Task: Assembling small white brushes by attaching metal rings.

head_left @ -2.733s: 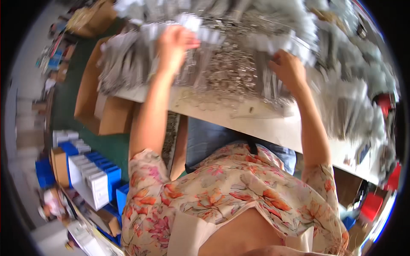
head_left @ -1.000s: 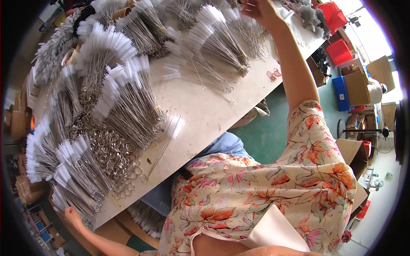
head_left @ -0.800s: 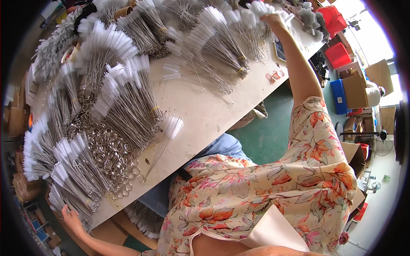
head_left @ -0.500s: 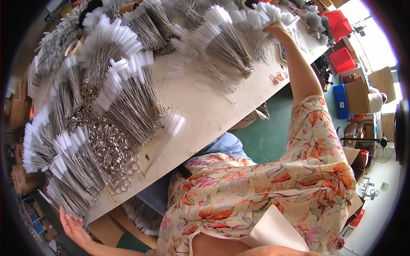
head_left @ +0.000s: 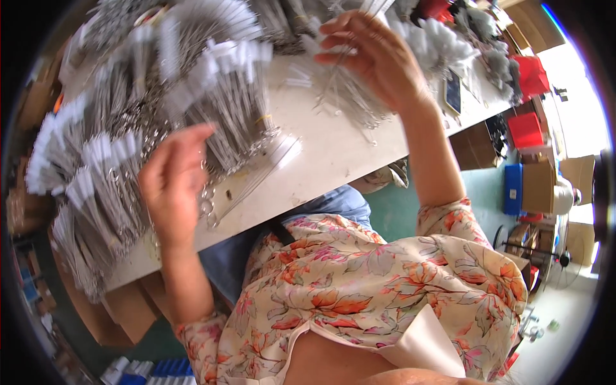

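Observation:
My right hand (head_left: 382,64) is over the far part of the table, fingers curled around a few thin wire brushes (head_left: 376,6); their white bristles stick up past it and their wires hang below. My left hand (head_left: 174,183) hovers by the heap of metal rings (head_left: 207,206), mostly covering it. Motion blurs its fingers, so whether they hold anything is unclear. Just right of it lies a bundle of white-bristled wire brushes (head_left: 228,106). A few loose brushes (head_left: 282,153) lie slantwise near the table's front edge.
More brush bundles (head_left: 106,212) crowd the left side of the pale table (head_left: 321,173). A phone (head_left: 452,92) rests near the right edge, with grey bristly bundles (head_left: 484,38) beyond. Red bins (head_left: 529,77), a blue bin (head_left: 513,189) and cardboard boxes (head_left: 538,176) stand at the right.
My right hand has come back from the far brushes, now with a few in its fingers. My left hand has moved from the near left corner up and right to the rings. The view has shifted slightly.

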